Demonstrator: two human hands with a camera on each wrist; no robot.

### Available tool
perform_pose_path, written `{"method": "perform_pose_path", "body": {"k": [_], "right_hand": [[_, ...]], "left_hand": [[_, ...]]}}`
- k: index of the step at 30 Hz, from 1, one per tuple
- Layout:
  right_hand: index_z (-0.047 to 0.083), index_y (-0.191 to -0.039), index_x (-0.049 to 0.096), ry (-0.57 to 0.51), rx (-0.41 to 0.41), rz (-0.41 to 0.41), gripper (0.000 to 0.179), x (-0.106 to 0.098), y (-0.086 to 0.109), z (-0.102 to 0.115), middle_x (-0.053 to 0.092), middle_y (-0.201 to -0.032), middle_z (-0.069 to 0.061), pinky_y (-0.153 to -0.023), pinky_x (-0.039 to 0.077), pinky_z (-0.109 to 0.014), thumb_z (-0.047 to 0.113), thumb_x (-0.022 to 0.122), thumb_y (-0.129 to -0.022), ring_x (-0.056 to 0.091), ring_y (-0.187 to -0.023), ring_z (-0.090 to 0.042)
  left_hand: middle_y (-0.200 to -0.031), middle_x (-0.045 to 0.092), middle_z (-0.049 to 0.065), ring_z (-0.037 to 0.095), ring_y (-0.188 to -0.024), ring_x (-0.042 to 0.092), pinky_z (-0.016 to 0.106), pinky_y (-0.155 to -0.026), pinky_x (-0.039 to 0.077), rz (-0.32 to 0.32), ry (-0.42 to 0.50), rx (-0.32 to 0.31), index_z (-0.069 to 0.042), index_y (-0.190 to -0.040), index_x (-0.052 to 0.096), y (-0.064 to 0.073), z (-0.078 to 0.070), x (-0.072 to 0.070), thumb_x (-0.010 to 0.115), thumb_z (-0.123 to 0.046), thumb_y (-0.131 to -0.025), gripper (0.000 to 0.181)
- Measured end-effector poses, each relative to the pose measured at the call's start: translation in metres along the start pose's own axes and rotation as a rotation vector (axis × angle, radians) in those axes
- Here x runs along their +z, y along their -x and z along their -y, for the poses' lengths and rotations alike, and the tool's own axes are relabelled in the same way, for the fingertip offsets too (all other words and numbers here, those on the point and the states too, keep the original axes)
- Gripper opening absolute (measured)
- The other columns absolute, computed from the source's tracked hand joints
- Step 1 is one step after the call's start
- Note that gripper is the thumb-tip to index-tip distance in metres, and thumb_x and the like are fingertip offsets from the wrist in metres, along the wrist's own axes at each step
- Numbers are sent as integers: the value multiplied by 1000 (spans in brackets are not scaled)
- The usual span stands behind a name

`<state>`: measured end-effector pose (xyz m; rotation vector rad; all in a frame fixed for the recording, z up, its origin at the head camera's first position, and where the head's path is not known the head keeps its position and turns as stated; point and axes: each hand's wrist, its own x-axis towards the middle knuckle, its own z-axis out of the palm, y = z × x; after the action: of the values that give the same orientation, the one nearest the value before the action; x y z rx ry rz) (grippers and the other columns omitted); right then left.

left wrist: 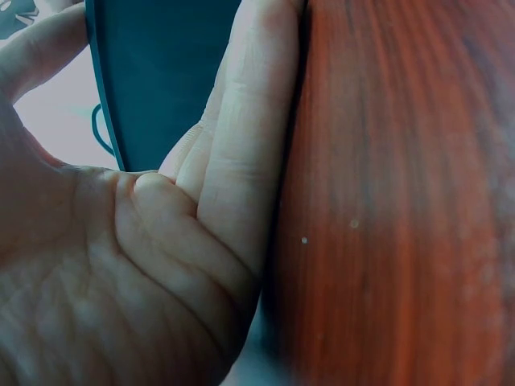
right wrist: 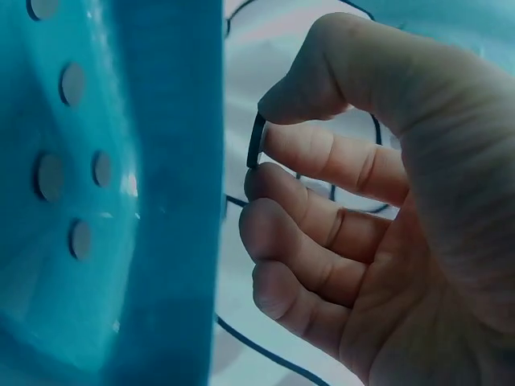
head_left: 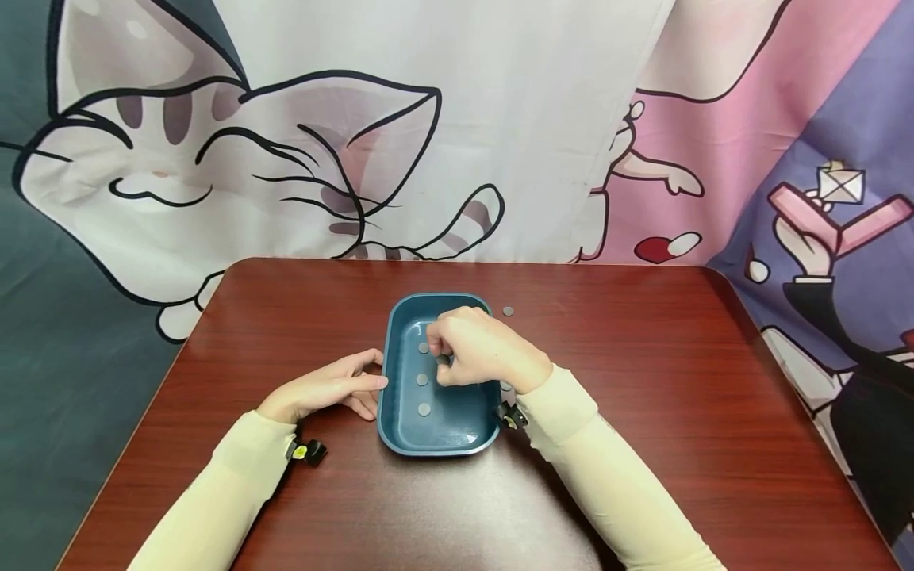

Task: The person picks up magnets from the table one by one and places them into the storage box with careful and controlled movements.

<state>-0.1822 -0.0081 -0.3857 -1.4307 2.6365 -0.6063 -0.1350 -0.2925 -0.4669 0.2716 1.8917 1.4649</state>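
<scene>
A blue rectangular tray (head_left: 439,446) stands on the table, with several small grey discs (head_left: 422,380) lying flat on its floor. Over the tray's middle my right hand (head_left: 485,345) pinches another small grey disc (right wrist: 256,141) between thumb and index finger; in the right wrist view it shows edge-on, and the other fingers curl loosely. At the tray's left wall is my left hand (head_left: 328,387), its thumb at the rim and its fingers stretched along the outside. In the left wrist view those fingers lie low, next to the tabletop.
Beyond the tray's right side, one loose grey disc (head_left: 508,311) lies on the brown wooden table (head_left: 643,357); another disc (head_left: 506,386) is partly hidden by the right wrist. A curtain (head_left: 543,143) with cartoon figures hangs behind the table's far edge.
</scene>
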Motion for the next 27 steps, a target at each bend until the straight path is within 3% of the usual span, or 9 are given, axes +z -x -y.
{"method": "perform_pose_path", "body": {"k": [13,27], "right_hand": [[15,-77,67,31,44,145,9,14,-14,6,56,-65,8,-57,43,-23,15,77,-76,54,-63,-9],[20,-69,64,98,77,230,19,34,-26,7,58,-64,9,-58,44,-24,17,82,-74,54,-62,-10]], "left_hand": [[-92,71,19,29,-80,76,42,-79,65,-13,-9,-6,2,-142,36,0,-1,0,57,-25,-106,49],[-91,72,17,29,-79,76,42,-80,65,-3,3,5,1,-142,37,2,-1,0,59,-29,-105,53]]}}
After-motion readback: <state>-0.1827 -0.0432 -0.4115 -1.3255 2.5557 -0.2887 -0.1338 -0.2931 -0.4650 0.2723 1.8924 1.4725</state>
